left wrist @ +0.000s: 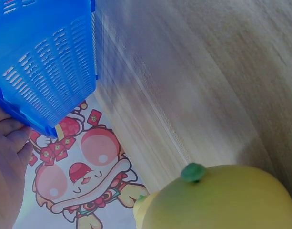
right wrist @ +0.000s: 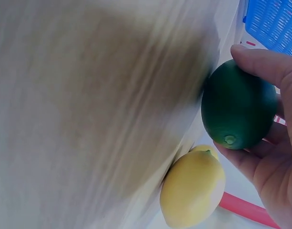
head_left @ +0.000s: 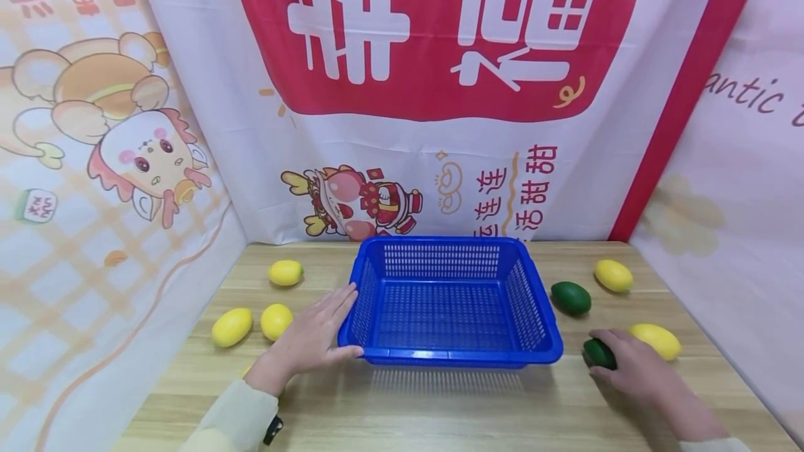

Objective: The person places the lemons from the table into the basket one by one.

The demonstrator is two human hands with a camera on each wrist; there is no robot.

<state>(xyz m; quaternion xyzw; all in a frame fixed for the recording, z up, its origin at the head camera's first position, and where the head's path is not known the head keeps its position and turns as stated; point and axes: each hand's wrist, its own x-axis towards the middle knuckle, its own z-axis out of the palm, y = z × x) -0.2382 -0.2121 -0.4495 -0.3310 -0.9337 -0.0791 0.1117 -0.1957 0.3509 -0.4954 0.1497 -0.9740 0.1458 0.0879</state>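
A blue plastic basket [head_left: 440, 354] with slotted walls stands mid-table. My left hand [head_left: 317, 330] rests on its left rim, with its fingers along the side and its thumb near the front corner. In the left wrist view, fingers [left wrist: 10, 131] touch the basket rim [left wrist: 29, 124] from outside. To the right of the basket, my right hand [head_left: 637, 365] grips a dark green lime [head_left: 599, 353]. The right wrist view shows this lime [right wrist: 238, 105] between thumb and fingers, close to the tabletop. Another green lime [head_left: 571, 298] lies just behind it.
Yellow lemons lie on both sides: a lemon [head_left: 655, 341] beside my right hand, a lemon [head_left: 613, 275] at the back right, and several by my left arm, including a lemon [head_left: 232, 327]. Printed cloth [head_left: 402, 138] walls off the table's back and sides.
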